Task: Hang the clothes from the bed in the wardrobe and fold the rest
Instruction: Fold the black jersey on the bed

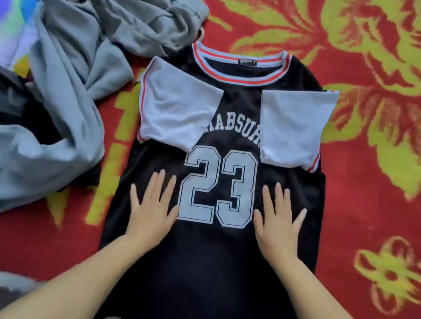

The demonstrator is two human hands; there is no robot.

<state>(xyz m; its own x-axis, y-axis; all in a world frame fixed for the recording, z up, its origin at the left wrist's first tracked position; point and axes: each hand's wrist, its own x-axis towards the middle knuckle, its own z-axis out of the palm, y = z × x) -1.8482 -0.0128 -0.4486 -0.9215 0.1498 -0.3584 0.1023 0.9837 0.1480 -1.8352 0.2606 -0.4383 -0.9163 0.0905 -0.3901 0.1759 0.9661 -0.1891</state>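
On the red floral bedspread (374,130), a crumpled grey hoodie (76,61) lies at the left beside the black number-23 jersey (203,268), spread face up with both pale sleeves folded in over its chest. The left hand (151,210) and the right hand (279,225) lie flat with fingers spread, pressing either side of the numerals. The jersey looks light, limp and probably a little slick (best pinched at the hem or side seams); no containers show.
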